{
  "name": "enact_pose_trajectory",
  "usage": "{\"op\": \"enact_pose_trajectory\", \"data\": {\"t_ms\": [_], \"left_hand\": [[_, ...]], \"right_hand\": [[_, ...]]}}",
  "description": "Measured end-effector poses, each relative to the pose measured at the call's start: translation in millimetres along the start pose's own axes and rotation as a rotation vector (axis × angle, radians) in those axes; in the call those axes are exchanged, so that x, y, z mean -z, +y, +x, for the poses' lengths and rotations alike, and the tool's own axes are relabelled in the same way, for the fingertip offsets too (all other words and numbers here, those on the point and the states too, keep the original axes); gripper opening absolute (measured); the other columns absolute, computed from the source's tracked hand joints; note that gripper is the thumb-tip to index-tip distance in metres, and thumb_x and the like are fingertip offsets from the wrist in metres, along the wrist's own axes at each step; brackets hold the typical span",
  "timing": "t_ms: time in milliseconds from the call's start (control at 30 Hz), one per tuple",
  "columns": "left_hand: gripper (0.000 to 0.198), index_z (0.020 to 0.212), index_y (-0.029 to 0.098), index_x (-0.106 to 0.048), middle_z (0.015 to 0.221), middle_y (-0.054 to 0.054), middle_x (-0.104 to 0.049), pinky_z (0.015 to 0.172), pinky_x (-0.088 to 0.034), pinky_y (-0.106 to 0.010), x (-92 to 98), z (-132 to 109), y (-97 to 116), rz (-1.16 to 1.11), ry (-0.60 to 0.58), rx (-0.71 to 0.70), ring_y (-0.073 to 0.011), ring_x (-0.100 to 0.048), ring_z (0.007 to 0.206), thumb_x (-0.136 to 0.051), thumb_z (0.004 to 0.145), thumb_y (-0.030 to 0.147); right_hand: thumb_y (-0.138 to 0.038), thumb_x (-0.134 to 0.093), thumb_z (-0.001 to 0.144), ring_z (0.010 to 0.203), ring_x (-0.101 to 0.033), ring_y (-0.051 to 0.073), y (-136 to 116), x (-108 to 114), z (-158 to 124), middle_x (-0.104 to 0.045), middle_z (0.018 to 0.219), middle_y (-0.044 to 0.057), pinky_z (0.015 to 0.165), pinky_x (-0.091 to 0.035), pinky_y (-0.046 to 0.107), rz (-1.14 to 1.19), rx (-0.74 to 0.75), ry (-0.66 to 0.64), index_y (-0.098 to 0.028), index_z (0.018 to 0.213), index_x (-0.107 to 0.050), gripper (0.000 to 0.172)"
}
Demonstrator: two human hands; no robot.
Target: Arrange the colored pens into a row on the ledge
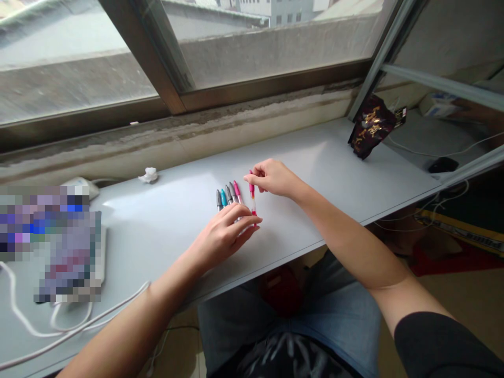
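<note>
Fingers of the right hand are closed in a pinch around the upper part of a pink pen, which stands just to the right of the row of pens, roughly in line with it. The left hand arches over the near end of the row, its thumb and forefinger almost together at the pen's lower end; whether they grip that end or only touch it, I cannot tell, nor whether the pen rests on the counter or is lifted slightly. The pen looks light and stiff, probably smooth plastic, so it should need little force but may turn or slip under a loose pinch. Its coloured upper part seems the surest hold, with the clear barrel below as a second place; the narrow lower end is likely the most delicate part. The row itself shows dark, teal and pink tops, which would probably roll if nudged. Left of the row and beyond it lies a crumpled tissue; far to its right stands a dark bag.
</note>
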State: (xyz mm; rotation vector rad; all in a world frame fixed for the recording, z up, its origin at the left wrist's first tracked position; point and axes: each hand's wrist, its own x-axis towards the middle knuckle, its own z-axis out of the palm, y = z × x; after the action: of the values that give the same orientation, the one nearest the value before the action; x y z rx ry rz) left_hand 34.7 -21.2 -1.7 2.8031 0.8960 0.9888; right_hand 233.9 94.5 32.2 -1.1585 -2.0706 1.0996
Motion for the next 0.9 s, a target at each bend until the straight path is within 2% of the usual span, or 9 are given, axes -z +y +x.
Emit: {"op": "enact_pose_trajectory", "data": {"t_ms": [200,367,533,667,733,800,900], "left_hand": [[0.018,0.121,0.02,-0.07,0.102,-0.009,-0.072,0.082,-0.063,-0.038,-7.4,3.0,8.3,-0.02,-0.011,-0.051,-0.0224,-0.071,0.093,-0.069,0.103,0.016],[0.019,0.121,0.018,-0.067,0.102,-0.01,-0.071,0.084,-0.063,-0.038,-8.9,0.2,6.6,-0.041,-0.01,-0.041,-0.0217,-0.069,0.095,-0.064,0.104,0.009],[0.022,0.125,0.018,-0.067,0.106,-0.011,-0.071,0.085,-0.063,-0.037,-6.8,-3.2,3.6,-0.066,-0.039,-0.021,-0.0219,-0.071,0.096,-0.069,0.103,0.013],[0.022,0.124,0.019,-0.066,0.107,-0.011,-0.072,0.089,-0.063,-0.039,-6.2,-1.2,3.7,-0.087,-0.042,-0.001,-0.0229,-0.07,0.1,-0.065,0.104,0.01],[0.023,0.122,0.02,-0.066,0.104,-0.01,-0.072,0.088,-0.062,-0.038,-6.3,0.0,3.5,-0.097,-0.036,-0.007,-0.0222,-0.07,0.099,-0.064,0.103,0.009],[0.025,0.125,0.022,-0.066,0.105,-0.009,-0.072,0.087,-0.061,-0.038,-5.8,0.6,2.2,-0.072,-0.033,-0.01,-0.0219,-0.069,0.096,-0.068,0.102,0.013],[0.03,0.126,0.022,-0.067,0.105,-0.01,-0.07,0.083,-0.06,-0.04,-3.4,0.2,-1.7,0.059,-0.021,0.062,-0.0235,-0.066,0.093,-0.076,0.099,0.032]], "right_hand": [[-0.027,-0.074,0.094,0.054,-0.056,0.009,2.1,0.0,0.6,-0.062,0.056,-0.002,0.059,-0.042,0.023,0.056,-0.004,-0.077,-0.016,0.068,-0.062,0.03],[-0.029,-0.072,0.095,0.055,-0.054,0.009,2.2,-3.8,0.4,-0.061,0.056,-0.002,0.061,-0.041,0.023,0.042,0.014,-0.038,-0.016,0.066,-0.059,0.034],[-0.029,-0.071,0.095,0.055,-0.056,0.009,1.7,-8.6,2.4,-0.062,0.056,-0.003,0.061,-0.04,0.023,-0.014,0.001,-0.09,-0.016,0.067,-0.06,0.033],[-0.029,-0.07,0.096,0.055,-0.057,0.009,0.7,-8.8,1.7,-0.063,0.056,-0.003,0.062,-0.04,0.022,-0.049,0.018,-0.028,-0.016,0.066,-0.058,0.034],[-0.027,-0.07,0.096,0.055,-0.058,0.008,0.5,-7.7,1.4,-0.063,0.056,-0.003,0.062,-0.041,0.022,-0.051,0.013,-0.038,-0.016,0.067,-0.058,0.033],[-0.028,-0.07,0.096,0.055,-0.058,0.009,1.6,-4.7,2.2,-0.064,0.057,-0.002,0.062,-0.041,0.021,-0.067,0.001,-0.053,-0.016,0.068,-0.061,0.031],[-0.028,-0.069,0.095,0.06,-0.063,0.011,7.7,4.3,6.6,-0.068,0.061,0.0,0.062,-0.042,0.021,-0.173,-0.038,-0.024,-0.014,0.072,-0.068,0.027]]}}
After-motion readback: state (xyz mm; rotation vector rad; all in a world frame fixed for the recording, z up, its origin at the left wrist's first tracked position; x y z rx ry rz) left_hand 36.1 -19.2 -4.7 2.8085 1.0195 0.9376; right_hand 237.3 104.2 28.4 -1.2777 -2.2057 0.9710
